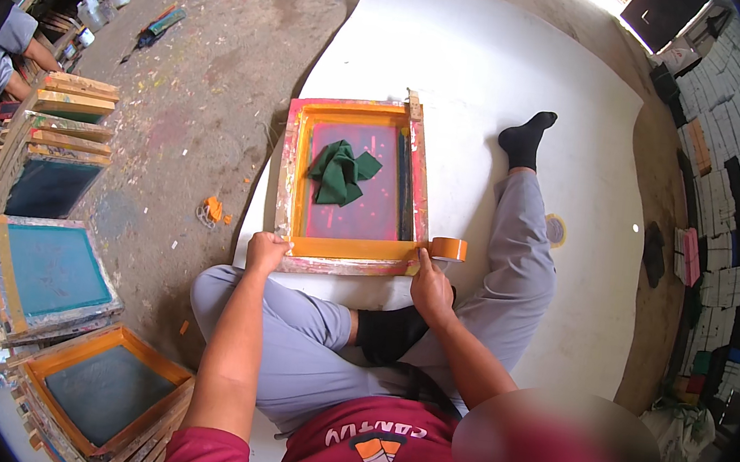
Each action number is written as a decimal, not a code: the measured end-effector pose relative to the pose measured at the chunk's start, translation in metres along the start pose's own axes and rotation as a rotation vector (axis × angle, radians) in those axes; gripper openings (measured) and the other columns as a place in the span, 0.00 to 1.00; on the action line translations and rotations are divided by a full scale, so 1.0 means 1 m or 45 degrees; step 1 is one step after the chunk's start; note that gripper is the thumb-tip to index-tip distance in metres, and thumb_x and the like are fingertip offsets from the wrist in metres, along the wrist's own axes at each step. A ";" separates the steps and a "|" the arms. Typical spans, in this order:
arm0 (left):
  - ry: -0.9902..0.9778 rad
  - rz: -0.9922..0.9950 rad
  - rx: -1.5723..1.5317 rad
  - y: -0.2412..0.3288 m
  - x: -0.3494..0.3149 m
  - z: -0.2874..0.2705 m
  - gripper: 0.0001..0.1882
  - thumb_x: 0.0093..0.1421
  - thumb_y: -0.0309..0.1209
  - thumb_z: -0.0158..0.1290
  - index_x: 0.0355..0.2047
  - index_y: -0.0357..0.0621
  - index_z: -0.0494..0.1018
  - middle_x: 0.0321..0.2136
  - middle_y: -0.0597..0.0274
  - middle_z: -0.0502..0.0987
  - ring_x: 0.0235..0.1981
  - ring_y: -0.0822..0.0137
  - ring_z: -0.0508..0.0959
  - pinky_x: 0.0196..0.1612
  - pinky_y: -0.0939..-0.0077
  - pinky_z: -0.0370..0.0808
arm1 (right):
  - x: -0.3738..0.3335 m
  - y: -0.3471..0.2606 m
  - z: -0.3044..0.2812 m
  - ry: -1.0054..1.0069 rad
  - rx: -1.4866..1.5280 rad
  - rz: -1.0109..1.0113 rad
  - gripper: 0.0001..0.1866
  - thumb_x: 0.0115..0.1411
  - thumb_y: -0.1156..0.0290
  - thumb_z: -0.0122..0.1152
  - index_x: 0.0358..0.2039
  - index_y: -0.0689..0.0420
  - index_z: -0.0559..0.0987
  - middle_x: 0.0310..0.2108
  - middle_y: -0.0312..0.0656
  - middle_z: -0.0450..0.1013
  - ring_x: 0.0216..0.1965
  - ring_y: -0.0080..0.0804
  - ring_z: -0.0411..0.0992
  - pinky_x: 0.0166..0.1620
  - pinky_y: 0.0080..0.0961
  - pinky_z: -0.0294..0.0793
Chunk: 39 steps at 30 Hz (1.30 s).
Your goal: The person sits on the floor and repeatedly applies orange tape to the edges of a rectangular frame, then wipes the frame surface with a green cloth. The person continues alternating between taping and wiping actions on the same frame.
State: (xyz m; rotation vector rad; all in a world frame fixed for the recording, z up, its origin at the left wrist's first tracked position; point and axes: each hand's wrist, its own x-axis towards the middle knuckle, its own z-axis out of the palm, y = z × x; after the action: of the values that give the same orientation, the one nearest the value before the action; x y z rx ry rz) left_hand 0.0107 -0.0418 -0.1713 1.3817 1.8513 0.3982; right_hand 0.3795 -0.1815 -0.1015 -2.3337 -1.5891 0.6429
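Brown tape (pixel 354 249) stretches along the near side of the wooden screen frame (pixel 289 177), which lies on the white sheet (pixel 588 254). The left hand (pixel 266 252) pinches one end; the right hand (pixel 433 287) pinches it beside the roll (pixel 450 248). Taping seems the step in hand; smoothing calls for even tension, though whether it's stuck I can't tell. Green cloth (pixel 340 174) rests on the mesh (pixel 326 217).

Wide fisheye view downward from head height

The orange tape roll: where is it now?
In the head view, right of centre, the orange tape roll is beside the lower right corner of the frame, just beyond the right hand.
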 end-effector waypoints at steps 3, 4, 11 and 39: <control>0.004 -0.007 0.025 0.003 -0.001 -0.001 0.15 0.52 0.38 0.73 0.27 0.37 0.86 0.27 0.46 0.86 0.29 0.55 0.87 0.39 0.63 0.81 | -0.014 0.001 -0.003 -0.056 -0.024 0.009 0.28 0.66 0.72 0.50 0.68 0.54 0.71 0.44 0.62 0.80 0.42 0.64 0.79 0.48 0.56 0.78; 0.004 0.000 0.024 0.003 -0.002 -0.001 0.15 0.52 0.38 0.73 0.27 0.37 0.86 0.27 0.46 0.86 0.29 0.55 0.87 0.38 0.63 0.81 | -0.018 0.002 -0.004 -0.074 -0.029 0.007 0.28 0.66 0.72 0.50 0.68 0.54 0.71 0.43 0.62 0.80 0.42 0.64 0.79 0.49 0.56 0.78; -0.005 0.006 0.010 -0.003 0.004 0.003 0.16 0.52 0.39 0.73 0.27 0.36 0.85 0.25 0.47 0.85 0.28 0.56 0.86 0.37 0.62 0.81 | -0.026 0.012 -0.020 0.021 -0.032 -0.050 0.25 0.67 0.68 0.55 0.66 0.51 0.72 0.41 0.59 0.81 0.42 0.63 0.80 0.49 0.57 0.78; -0.180 -0.029 -0.313 -0.004 -0.010 -0.018 0.12 0.59 0.31 0.70 0.24 0.37 0.80 0.19 0.67 0.78 0.21 0.78 0.73 0.26 0.76 0.69 | 0.209 0.074 -0.148 -0.453 0.458 0.030 0.29 0.56 0.43 0.76 0.29 0.61 0.83 0.21 0.35 0.73 0.20 0.26 0.69 0.22 0.28 0.67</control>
State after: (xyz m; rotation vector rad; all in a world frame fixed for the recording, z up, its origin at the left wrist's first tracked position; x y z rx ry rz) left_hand -0.0042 -0.0488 -0.1581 1.1902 1.6418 0.4864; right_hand 0.5764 -0.0099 -0.0506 -2.0541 -1.4276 1.2904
